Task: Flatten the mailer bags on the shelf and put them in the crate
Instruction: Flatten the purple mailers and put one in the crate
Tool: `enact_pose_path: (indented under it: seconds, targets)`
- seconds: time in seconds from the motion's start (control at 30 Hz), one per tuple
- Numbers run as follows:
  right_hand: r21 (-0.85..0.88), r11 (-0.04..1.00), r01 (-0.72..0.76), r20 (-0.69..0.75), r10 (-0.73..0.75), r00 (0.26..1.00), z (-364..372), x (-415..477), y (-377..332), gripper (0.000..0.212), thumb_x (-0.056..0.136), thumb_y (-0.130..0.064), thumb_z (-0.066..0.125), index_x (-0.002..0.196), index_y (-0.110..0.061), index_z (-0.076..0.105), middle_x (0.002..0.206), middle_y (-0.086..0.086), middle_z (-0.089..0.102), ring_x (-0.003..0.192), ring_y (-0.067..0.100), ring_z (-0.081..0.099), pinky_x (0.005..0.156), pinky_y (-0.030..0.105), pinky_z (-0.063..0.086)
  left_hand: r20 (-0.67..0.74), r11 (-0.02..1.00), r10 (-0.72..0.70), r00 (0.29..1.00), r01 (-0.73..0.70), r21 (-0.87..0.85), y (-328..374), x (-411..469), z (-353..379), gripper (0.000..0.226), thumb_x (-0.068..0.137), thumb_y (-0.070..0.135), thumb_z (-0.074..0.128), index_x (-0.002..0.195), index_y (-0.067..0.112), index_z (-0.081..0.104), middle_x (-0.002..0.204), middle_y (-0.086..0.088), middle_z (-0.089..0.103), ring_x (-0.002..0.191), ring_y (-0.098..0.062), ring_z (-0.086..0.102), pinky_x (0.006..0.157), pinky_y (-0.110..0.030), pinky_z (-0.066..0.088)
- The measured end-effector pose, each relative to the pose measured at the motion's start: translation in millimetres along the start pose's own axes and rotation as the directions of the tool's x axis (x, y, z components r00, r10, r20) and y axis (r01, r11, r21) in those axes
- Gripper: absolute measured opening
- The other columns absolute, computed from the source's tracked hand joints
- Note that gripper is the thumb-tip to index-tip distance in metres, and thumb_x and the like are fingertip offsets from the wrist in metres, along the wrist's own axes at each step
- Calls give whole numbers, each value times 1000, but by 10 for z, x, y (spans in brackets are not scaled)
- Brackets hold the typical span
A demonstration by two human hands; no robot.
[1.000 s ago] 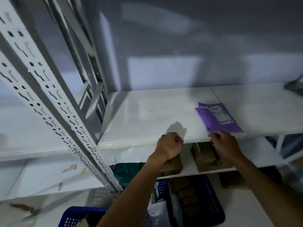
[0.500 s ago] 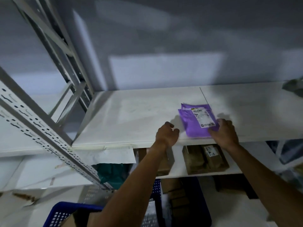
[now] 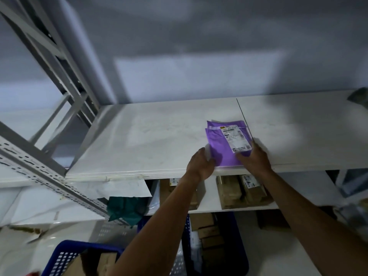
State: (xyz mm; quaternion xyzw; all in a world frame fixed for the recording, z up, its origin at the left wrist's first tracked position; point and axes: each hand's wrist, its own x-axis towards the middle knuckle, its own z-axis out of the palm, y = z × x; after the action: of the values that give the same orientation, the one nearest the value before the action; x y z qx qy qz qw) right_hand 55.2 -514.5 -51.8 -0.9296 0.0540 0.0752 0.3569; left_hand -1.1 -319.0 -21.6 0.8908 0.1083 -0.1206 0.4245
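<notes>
Purple mailer bag (image 3: 219,144) lies centre-right on shelf (image 3: 139,136). Right hand (image 3: 255,159) presses flat on its lower-right corner. Left hand (image 3: 201,163), fingers relaxed, touches its lower-left edge.

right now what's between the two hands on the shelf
In the head view, a purple plastic mailer bag with a white label lies between the left hand and right hand.

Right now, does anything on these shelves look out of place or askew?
A white sheet hangs loose off the front edge of the upper shelf, left of the left hand, one corner drooping. The purple mailer bag looks folded at its far end.
</notes>
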Motion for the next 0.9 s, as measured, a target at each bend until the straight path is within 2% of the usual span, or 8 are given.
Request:
enact_pose_path:
  seconds: [0.2, 0.27, 0.37, 0.5, 0.6, 0.7, 0.8, 0.9]
  targets:
    - [-18, 993, 115, 86, -113, 990, 258, -29, -108, 83, 76, -51, 77, 146, -29, 38, 134, 3, 60, 118, 28, 59, 91, 48, 57, -13, 974, -45, 999, 41, -225, -113, 78, -138, 50, 100, 27, 56, 145, 12, 42, 138, -6, 58, 122, -28, 58, 94, -30, 45]
    - [-40, 989, 141, 82, -137, 987, 439, -37, -159, 85, 75, -52, 74, 147, -31, 34, 137, 3, 56, 123, 29, 55, 93, 52, 56, -52, 958, -74, 996, 56, -282, -217, 83, -245, 50, 101, 27, 55, 146, 11, 42, 142, -8, 57, 123, -29, 58, 96, -33, 46]
    - [-80, 984, 158, 90, -150, 984, 635, -146, -395, 82, 81, -39, 74, 150, -27, 31, 144, 6, 50, 132, 31, 48, 100, 52, 52, -98, 943, -127, 987, 89, -322, -401, 83, -449, 47, 101, 26, 55, 145, 11, 44, 141, -10, 57, 123, -30, 58, 103, -39, 48]
    - [-83, 977, 197, 99, -188, 977, 938, -284, -746, 73, 87, -27, 71, 150, -23, 34, 144, 7, 49, 133, 29, 45, 99, 44, 52, -155, 939, -178, 972, 120, -322, -735, 61, -778, 43, 100, 28, 56, 139, 13, 47, 136, -10, 60, 116, -30, 62, 102, -44, 52]
    - [-95, 966, 239, 116, -228, 967, 1193, -373, -977, 71, 90, -27, 69, 152, -21, 33, 147, 7, 47, 136, 27, 43, 102, 43, 51, -209, 936, -230, 951, 158, -314, -999, 23, -1032, 42, 99, 27, 59, 136, 11, 49, 131, -9, 62, 112, -30, 63, 98, -42, 54]
    - [-84, 946, 315, 122, -304, 945, 1450, -490, -1227, 71, 92, -27, 69, 153, -19, 33, 147, 8, 48, 135, 27, 44, 98, 38, 52, -266, 945, -275, 924, 208, -254, -1253, -19, -1309, 42, 97, 30, 59, 133, 9, 55, 128, -12, 65, 110, -30, 64, 94, -39, 54]
    - [-74, 921, 384, 147, -371, 917, 1696, -615, -1458, 70, 93, -26, 68, 153, -19, 32, 145, 8, 50, 133, 26, 45, 96, 33, 50, -310, 945, -316, 897, 269, -185, -1487, -77, -1588, 40, 98, 29, 57, 131, 7, 60, 125, -12, 67, 109, -31, 64, 85, -34, 49]
    - [-57, 908, 416, 189, -399, 897, 1928, -719, -1706, 65, 95, -24, 65, 152, -19, 34, 144, 6, 50, 133, 23, 44, 95, 25, 40, -366, 935, -353, 861, 317, -157, -1722, -154, -1859, 38, 96, 28, 58, 127, 7, 61, 121, -14, 68, 109, -34, 63, 80, -30, 43]
